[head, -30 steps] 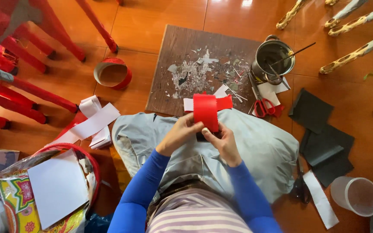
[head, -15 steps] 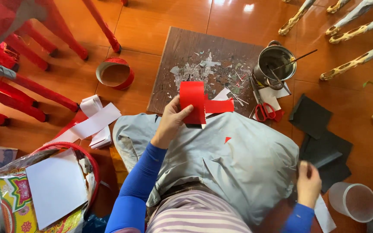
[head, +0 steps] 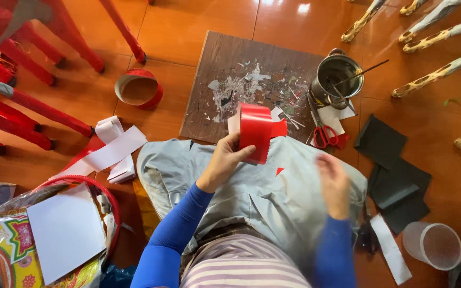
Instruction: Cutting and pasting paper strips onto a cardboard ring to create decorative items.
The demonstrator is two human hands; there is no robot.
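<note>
Red glossy paper strip (head: 256, 129) curls in left hand (head: 226, 161).

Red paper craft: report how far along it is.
Done: cutting, judging by scraps on the wooden board and the red-handled scissors lying there. In hand: the left hand holds a curled red paper strip; the right hand, blurred, hovers empty. Left: black paper sheets lie unused.

Two hands are seen, the left hand (head: 224, 160) and the right hand (head: 333, 184). One red paper (head: 256, 130), one pair of scissors (head: 324, 133), one metal pot (head: 337, 80) and one plastic cup (head: 433, 245) are counted. Three black sheets (head: 396, 176) are seen.
</note>
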